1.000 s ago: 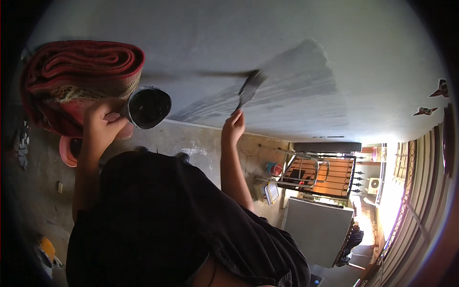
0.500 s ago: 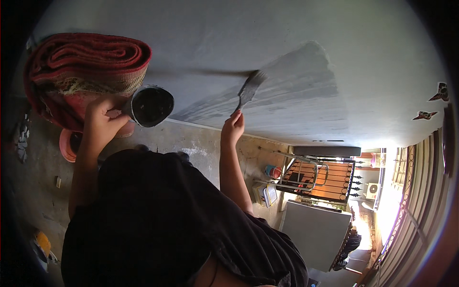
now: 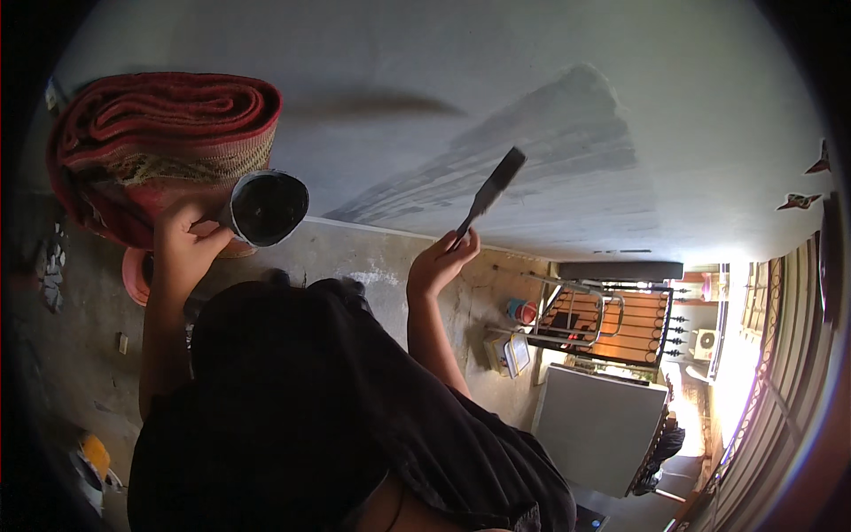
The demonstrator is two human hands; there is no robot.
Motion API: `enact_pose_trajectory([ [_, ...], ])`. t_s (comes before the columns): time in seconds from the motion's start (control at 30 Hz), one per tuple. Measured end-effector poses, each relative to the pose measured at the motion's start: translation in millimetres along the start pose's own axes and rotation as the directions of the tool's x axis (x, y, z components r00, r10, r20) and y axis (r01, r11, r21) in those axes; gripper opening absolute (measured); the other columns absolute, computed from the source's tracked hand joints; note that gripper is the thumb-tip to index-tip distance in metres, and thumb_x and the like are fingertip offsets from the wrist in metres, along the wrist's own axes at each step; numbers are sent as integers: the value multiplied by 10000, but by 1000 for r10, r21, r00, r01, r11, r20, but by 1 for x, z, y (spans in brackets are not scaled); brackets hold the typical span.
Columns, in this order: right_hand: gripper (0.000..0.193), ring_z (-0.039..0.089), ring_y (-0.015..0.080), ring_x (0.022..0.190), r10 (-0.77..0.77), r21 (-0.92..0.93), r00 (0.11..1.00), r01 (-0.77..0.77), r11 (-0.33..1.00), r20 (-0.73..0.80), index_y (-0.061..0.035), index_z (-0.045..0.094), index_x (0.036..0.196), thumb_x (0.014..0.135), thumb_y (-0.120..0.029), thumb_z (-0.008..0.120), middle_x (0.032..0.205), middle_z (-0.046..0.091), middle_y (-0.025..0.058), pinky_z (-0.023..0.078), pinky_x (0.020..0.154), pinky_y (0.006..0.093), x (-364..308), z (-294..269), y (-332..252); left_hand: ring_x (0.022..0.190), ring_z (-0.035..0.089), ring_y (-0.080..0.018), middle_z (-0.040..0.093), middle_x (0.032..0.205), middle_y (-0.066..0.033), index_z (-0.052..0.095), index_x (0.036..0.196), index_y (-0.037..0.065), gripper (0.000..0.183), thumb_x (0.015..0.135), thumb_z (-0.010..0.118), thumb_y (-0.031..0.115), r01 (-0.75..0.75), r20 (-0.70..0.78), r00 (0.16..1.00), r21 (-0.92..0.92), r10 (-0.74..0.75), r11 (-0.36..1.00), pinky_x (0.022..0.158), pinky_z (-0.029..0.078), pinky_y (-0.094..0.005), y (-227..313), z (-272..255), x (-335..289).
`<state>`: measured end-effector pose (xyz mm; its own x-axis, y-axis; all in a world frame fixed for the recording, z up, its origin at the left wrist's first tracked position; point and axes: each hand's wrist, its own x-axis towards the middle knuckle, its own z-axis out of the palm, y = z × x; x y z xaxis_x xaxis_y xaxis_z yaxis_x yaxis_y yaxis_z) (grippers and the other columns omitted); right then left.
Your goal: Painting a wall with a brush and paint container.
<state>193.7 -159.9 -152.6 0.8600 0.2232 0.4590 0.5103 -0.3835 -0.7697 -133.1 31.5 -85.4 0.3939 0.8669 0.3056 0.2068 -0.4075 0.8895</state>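
Observation:
My left hand [image 3: 191,244] is closed round a cup-like container [image 3: 269,209] with dark contents, its round mouth turned up into view beside a rolled red carpet. In my right hand [image 3: 441,263] is a flat paintbrush [image 3: 493,191], gripped by the handle, its dark bristle end pointing up and to the right. The bristles stand apart from the grey wall [image 3: 399,53], as far as I can see. On that wall a darker, wet-looking patch of paint [image 3: 550,124] spreads out behind the brush, streaked along its lower side.
The rolled red carpet [image 3: 177,111] leans by the wall at left, a pinkish pot [image 3: 136,275] below it. Farther right are a bucket [image 3: 521,310], a lidded box [image 3: 511,355], a metal frame [image 3: 576,312], a barred gate [image 3: 634,324] and a grey panel [image 3: 594,430].
The brush has come off the wall and turned, moving right and down with my right hand. My left hand still holds the container, shifted slightly leftward in view.

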Motion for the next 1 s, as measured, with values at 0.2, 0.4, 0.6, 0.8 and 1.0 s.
enact_pose_trajectory([
  [0.2,456,491,390,1122,-317,-181,945,299,937,-82,4,382,1459,1019,-88,452,1261,481,247,404,978,442,14,12,-23,808,617,-117,668,882,-61,672,975,-15,243,744,750,-12,-74,72,995,68,69,995,709,493,-271,2,2,2],
  [0.4,484,544,350,970,-197,-176,976,210,962,90,-86,465,1454,977,-49,537,1122,503,199,453,856,421,-15,29,14,803,615,-100,675,880,-47,676,968,-11,246,742,771,1,87,139,986,54,-94,995,721,488,-263,-7,-6,-1],
  [0.6,466,532,273,893,24,-216,989,9,976,148,-105,491,1437,978,-61,553,1092,491,158,453,808,366,-45,5,0,748,573,-84,653,849,-18,678,957,4,246,734,783,8,1,48,999,20,-2,1000,679,472,-256,-6,-6,-2],
  [0.8,456,511,299,918,-148,-126,989,150,981,26,-75,500,1426,973,-49,548,1044,498,161,436,831,381,-1,13,-18,690,520,-64,604,788,16,672,920,12,224,727,786,2,-42,73,997,69,37,997,629,435,-240,4,0,-5],
  [1.0,433,547,386,993,-85,-151,973,119,981,215,-65,506,1402,973,-78,561,1088,531,201,455,883,448,-27,28,17,729,651,-160,651,822,-81,653,883,-13,205,715,767,6,25,99,995,80,-33,997,652,531,-288,0,-1,-6],
])
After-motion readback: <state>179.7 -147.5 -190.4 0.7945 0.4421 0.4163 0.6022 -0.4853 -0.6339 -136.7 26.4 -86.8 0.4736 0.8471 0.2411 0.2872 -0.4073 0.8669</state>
